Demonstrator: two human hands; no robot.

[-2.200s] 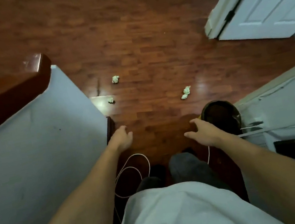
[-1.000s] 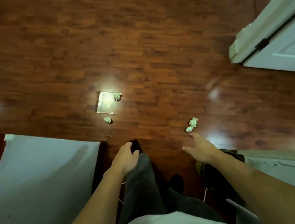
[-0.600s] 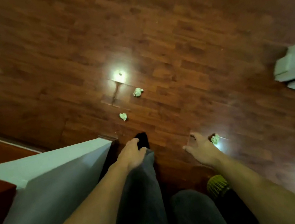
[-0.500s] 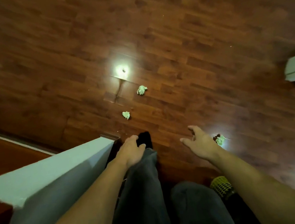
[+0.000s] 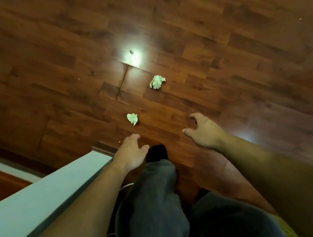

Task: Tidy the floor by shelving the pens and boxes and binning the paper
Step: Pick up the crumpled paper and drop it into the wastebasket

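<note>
Paper is what I am after on this wooden floor (image 5: 218,23): 2 crumpled balls lie ahead of my forward foot (image 5: 156,153), the nearer ball (image 5: 132,118) just beyond it and slightly to my left, the farther ball (image 5: 157,82) further out from that foot, with bare boards between the 2. My left hand (image 5: 130,154) hangs above the foot with fingers loose and relaxed, gripping nothing, short of the nearer ball and not touching it. My right hand (image 5: 203,131) is spread on the other side of the foot, fingers apart and lightly hooked, also empty. Neither pens, boxes nor a bin show from where I look, so I judge the paper step is in hand with both balls not yet lifted. What worries me: the balls look light and loosely wadded, so a clumsy sweep of fingertips could flick one away across the glossy boards instead of catching it. The pale wall corner (image 5: 96,160) stands beside my left arm, near the foot, and bending down could knock my elbow against it. A bright glare spot (image 5: 135,58) beyond the farther ball may hide small scraps, and a dark speck sits in it that I cannot identify. I can read no brand, label or writing anywhere on the paper or anything else.
</note>
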